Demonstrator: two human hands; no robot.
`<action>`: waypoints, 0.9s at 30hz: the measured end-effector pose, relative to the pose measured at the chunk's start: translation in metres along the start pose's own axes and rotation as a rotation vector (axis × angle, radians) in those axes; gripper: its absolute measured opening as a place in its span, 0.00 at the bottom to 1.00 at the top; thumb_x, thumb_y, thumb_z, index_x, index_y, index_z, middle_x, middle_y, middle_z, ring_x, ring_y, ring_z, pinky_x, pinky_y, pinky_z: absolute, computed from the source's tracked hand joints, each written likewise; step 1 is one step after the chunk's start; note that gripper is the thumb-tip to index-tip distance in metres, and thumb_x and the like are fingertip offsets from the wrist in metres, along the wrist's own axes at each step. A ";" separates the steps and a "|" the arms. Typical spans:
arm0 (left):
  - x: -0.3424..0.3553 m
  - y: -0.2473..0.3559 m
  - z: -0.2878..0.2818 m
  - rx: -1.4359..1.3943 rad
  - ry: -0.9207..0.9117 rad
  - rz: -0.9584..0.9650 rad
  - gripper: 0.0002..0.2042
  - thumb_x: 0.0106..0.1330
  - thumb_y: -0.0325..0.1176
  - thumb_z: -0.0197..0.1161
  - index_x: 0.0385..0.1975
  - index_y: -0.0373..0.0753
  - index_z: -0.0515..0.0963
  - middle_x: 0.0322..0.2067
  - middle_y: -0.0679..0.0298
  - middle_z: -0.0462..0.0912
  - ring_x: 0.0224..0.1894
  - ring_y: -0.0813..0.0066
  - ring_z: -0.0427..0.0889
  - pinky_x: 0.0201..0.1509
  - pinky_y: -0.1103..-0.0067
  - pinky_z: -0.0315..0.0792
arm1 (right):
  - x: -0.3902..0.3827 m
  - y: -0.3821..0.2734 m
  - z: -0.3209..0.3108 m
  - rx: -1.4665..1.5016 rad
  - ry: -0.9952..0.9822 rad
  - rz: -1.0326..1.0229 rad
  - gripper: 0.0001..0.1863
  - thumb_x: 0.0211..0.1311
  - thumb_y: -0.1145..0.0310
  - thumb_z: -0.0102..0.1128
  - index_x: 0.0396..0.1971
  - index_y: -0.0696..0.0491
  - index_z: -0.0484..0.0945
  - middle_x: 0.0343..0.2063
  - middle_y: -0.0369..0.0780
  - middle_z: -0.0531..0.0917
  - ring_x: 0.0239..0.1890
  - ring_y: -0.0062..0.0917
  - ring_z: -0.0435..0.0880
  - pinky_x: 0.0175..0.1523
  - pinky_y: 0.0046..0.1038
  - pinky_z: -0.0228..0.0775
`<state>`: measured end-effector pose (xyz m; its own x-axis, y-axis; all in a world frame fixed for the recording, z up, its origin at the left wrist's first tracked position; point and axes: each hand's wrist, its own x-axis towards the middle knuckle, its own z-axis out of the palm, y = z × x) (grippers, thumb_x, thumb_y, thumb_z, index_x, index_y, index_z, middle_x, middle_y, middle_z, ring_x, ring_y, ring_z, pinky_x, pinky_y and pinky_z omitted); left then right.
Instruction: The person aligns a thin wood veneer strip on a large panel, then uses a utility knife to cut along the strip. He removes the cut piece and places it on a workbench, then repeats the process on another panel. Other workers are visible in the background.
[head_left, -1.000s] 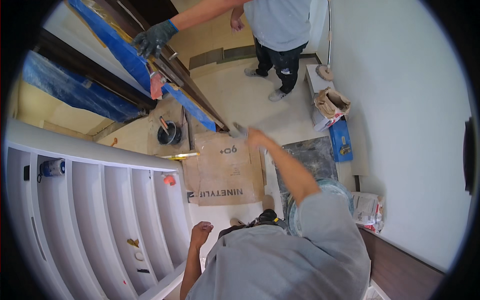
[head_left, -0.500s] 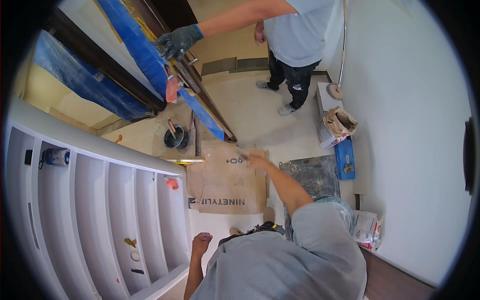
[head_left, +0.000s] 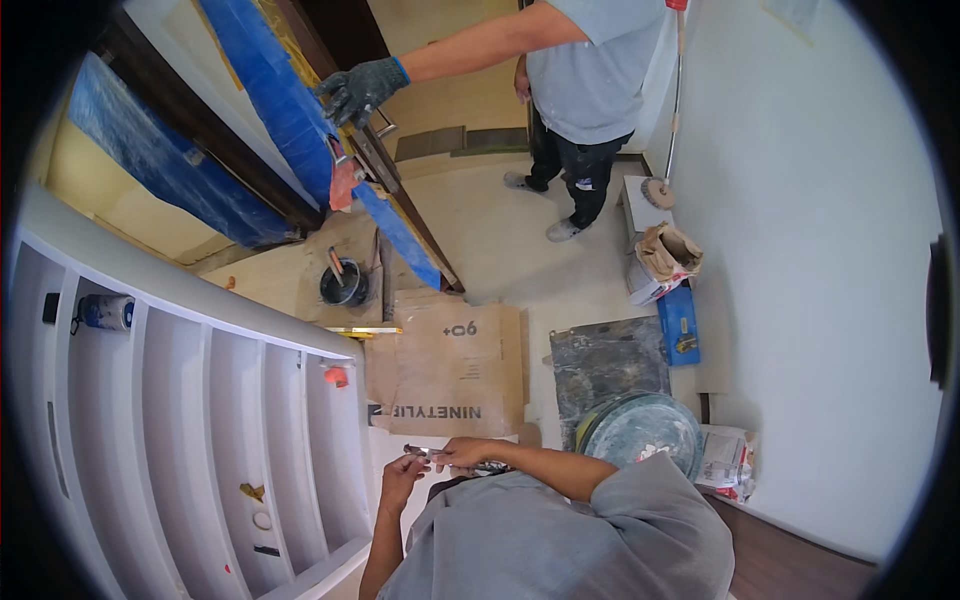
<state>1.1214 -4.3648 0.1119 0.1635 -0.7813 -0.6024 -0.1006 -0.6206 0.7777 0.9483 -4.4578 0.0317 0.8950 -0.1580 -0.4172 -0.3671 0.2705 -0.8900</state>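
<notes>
My right hand (head_left: pixel 464 452) is closed round a short, dark metallic tool (head_left: pixel 420 451) held before my waist; its kind is too small to make out. My left hand (head_left: pixel 399 478) is raised at the tool's far end, its fingers pinched together. Whether it grips the tool or something tiny beside it cannot be told. Below both hands lies brown cardboard (head_left: pixel 455 360) on the floor. Ahead, a co-worker's gloved hand (head_left: pixel 360 90) rests on the edge of a dark door (head_left: pixel 415 225) partly covered in blue film.
White shelving (head_left: pixel 190 400) stands close on my left, with a can (head_left: pixel 107 311) inside. A black bucket (head_left: pixel 344 283) sits by the door. On my right are a large round tub (head_left: pixel 643 436), a dark mat (head_left: pixel 605 360), a blue case (head_left: pixel 680 325) and an open paper sack (head_left: pixel 668 255).
My right hand has come back from over the cardboard to meet my left hand, and the metallic tool now shows between them. The co-worker's gloved hand stays at the door.
</notes>
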 end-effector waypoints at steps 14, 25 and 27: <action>0.006 -0.006 0.001 -0.270 0.148 -0.034 0.08 0.61 0.32 0.58 0.34 0.33 0.76 0.26 0.61 0.80 0.27 0.76 0.79 0.34 0.82 0.74 | -0.022 -0.011 -0.003 -0.057 0.191 -0.028 0.24 0.65 0.49 0.42 0.36 0.58 0.72 0.15 0.39 0.75 0.12 0.22 0.73 0.18 0.25 0.66; 0.007 0.010 0.016 -0.159 0.093 0.029 0.14 0.60 0.29 0.58 0.44 0.32 0.74 0.31 0.60 0.81 0.30 0.76 0.80 0.35 0.82 0.73 | -0.058 -0.044 -0.009 -0.068 0.208 0.001 0.23 0.54 0.54 0.60 0.34 0.60 0.70 0.16 0.40 0.74 0.12 0.23 0.74 0.16 0.26 0.65; 0.007 0.010 0.017 -0.079 0.042 0.050 0.17 0.60 0.30 0.58 0.48 0.33 0.73 0.32 0.60 0.81 0.31 0.75 0.80 0.35 0.82 0.73 | -0.062 -0.047 -0.010 -0.091 0.193 0.047 0.24 0.49 0.55 0.65 0.33 0.60 0.70 0.15 0.39 0.74 0.12 0.23 0.73 0.16 0.26 0.65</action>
<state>1.1046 -4.3772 0.1126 0.2017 -0.8066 -0.5556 -0.0318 -0.5723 0.8194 0.9075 -4.4706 0.0976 0.8146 -0.3282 -0.4782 -0.4363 0.1964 -0.8781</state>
